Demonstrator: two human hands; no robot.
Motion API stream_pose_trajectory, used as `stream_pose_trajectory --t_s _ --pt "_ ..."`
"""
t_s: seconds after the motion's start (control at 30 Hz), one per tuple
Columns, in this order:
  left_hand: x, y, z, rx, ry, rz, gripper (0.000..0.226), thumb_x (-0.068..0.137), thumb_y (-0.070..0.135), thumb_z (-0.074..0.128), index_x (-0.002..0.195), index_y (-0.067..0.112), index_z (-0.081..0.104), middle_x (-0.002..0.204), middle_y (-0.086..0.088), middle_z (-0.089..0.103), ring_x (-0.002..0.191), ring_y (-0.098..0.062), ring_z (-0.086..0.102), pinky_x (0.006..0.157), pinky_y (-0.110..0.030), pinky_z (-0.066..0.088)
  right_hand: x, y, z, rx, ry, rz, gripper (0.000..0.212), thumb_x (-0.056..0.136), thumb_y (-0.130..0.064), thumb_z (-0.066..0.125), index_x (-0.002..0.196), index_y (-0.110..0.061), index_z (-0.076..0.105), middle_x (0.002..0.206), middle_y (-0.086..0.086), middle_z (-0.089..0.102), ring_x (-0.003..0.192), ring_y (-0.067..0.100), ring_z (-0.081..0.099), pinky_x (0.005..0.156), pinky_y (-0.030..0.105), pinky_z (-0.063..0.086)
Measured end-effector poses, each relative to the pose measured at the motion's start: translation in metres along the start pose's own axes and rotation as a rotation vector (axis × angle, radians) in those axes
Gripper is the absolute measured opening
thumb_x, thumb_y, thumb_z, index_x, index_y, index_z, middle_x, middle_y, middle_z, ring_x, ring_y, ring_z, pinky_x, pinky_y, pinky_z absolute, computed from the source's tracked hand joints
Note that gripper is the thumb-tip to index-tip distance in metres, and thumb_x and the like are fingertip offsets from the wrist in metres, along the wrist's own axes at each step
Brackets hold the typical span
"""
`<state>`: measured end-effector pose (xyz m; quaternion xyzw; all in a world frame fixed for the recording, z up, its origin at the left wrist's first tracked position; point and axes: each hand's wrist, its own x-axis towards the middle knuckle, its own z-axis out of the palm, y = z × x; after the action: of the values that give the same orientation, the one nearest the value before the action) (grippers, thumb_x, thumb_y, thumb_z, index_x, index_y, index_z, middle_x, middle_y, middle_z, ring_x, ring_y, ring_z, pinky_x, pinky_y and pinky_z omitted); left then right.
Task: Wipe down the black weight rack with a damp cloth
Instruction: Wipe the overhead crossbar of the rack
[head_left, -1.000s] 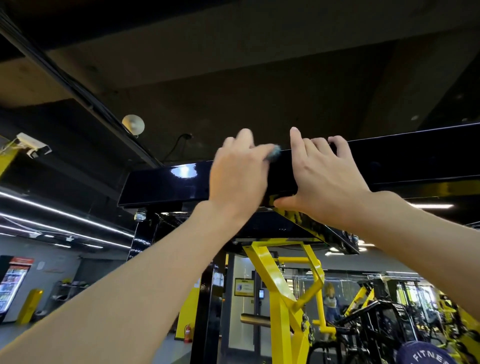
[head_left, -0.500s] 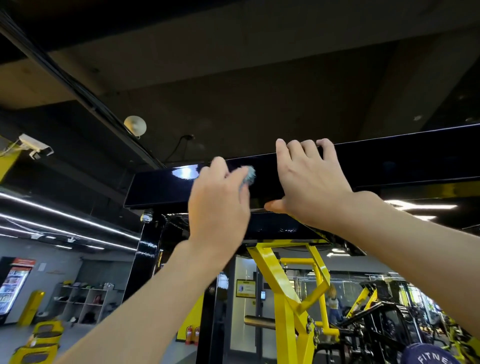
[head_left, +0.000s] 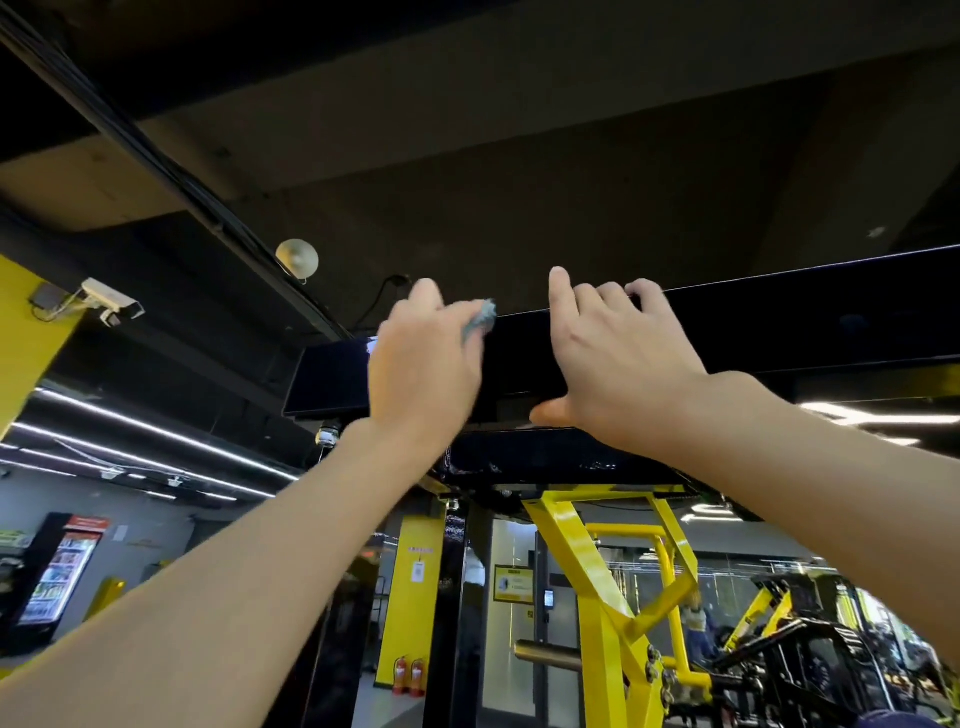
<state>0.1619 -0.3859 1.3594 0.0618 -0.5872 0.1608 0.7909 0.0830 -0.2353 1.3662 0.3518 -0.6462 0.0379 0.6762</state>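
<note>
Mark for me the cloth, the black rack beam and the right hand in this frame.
cloth (head_left: 480, 316): head view, blue-grey wad showing past the fingers of the left hand (head_left: 423, 364).
black rack beam (head_left: 789, 322): head view, bare glossy front face right of both hands.
right hand (head_left: 618, 364): head view, back of the hand.

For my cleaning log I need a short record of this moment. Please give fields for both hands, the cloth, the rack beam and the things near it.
left hand: grips the cloth, pressing it to the upper front edge of the black top beam
right hand: grips the beam, fingertips over its top edge, thumb at its lower edge
cloth: blue-grey, crumpled, mostly hidden
below the beam: yellow frame
upper left: security camera
</note>
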Motion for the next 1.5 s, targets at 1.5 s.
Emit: stream_pose_trajectory --t_s 1.5 --pt "-0.035 -0.127 -0.027 0.065 -0.027 -0.145 0.028 0.098 0.022 0.057 0.124 0.021 0.068 0.092 0.000 0.040 0.078 -0.021 0.050 0.059 -0.038 0.049 0.050 -0.108 0.007 -0.017 -0.056 -0.118 0.086 0.088 -0.054 0.061 0.147 -0.003 0.025 0.139 0.013 0.041 0.128 0.032 0.041 0.111 0.052 0.027"
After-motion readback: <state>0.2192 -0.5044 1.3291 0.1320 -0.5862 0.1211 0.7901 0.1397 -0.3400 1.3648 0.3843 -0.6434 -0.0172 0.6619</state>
